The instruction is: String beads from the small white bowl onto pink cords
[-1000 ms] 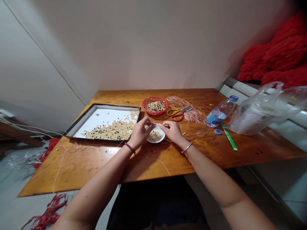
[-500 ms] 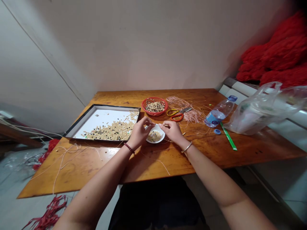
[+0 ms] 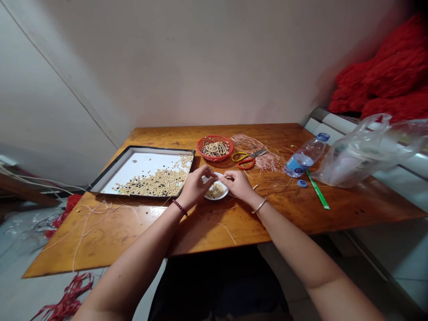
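At a brown varnished wooden table, the left hand and the right hand meet near the middle, their fingertips very close to each other. The left thumb and forefinger are together at the tips; what they pinch is too small to tell. The right hand has its fingers closed on a thin row of pale beads, of which a small piece shows by the fingers. Just below the hands is a small round white dish, partly hidden by the left hand, with loose cream-coloured beads inside. To the left lies a shallow rectangular tray with black edges and white bottom; many cream and dark beads are spread over its near and right part. On the far side, a round red plastic basket holds finished-looking bead strings. To its right, scissors with one yellow and one red handle rest against a tangled bundle of pinkish thread. Farther right, a clear plastic bottle with blue label leans, near a small round blue cap, a flat green strip and a translucent plastic bag.
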